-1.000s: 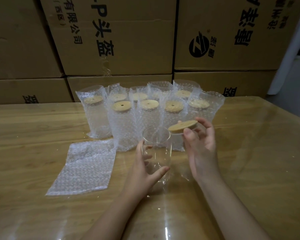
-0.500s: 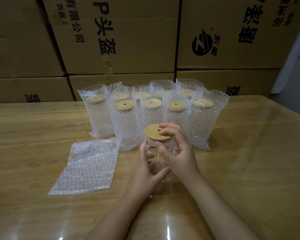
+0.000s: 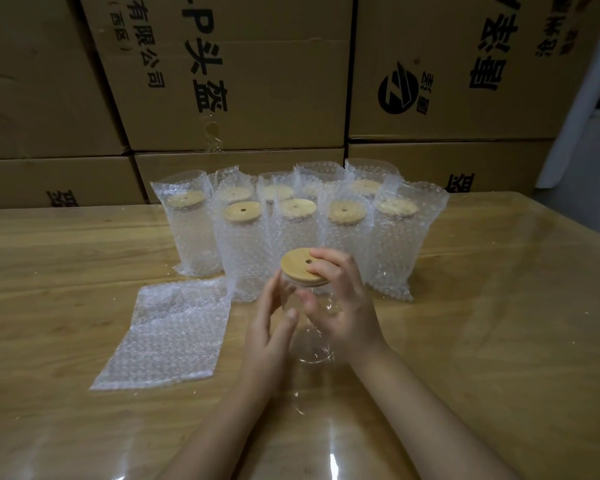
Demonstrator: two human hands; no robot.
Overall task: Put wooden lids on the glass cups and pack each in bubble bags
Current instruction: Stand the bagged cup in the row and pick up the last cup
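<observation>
A clear glass cup [image 3: 310, 337] stands upright on the table in front of me. A round wooden lid [image 3: 297, 265] with a small hole lies on its rim. My right hand [image 3: 343, 303] rests its fingers on the lid's right half, with the thumb against the glass. My left hand [image 3: 271, 327] holds the cup's left side, fingers loosely curved around it. An empty bubble bag [image 3: 163, 334] lies flat to the left of the cup.
Several lidded cups in bubble bags [image 3: 392, 240] stand in two rows behind the cup. Stacked cardboard boxes [image 3: 229, 71] form a wall along the far edge of the wooden table [image 3: 499, 323], whose top is glossy.
My right hand has carried the lid from the right onto the cup's rim and now presses it there. My left hand has stayed on the glass.
</observation>
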